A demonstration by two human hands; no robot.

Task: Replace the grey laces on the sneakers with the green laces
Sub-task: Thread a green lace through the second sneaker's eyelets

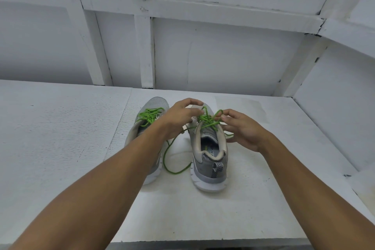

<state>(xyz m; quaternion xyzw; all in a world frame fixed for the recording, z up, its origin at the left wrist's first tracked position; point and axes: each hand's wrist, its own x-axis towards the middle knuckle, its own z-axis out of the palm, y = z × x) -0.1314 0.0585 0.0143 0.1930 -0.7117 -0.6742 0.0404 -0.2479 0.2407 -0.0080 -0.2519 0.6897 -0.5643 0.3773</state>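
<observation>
Two grey sneakers stand side by side on the white table, heels toward me. The left sneaker carries a green lace tied in a bow, and my left forearm hides its heel. The right sneaker has a green lace threaded through its eyelets. My left hand pinches this lace above the tongue. My right hand pinches a loop of the same lace at the shoe's right side. A loose length of the lace trails onto the table between the shoes. No grey laces are in view.
The white table runs to a white framed wall behind and a side wall on the right. Its front edge lies close to me at the bottom.
</observation>
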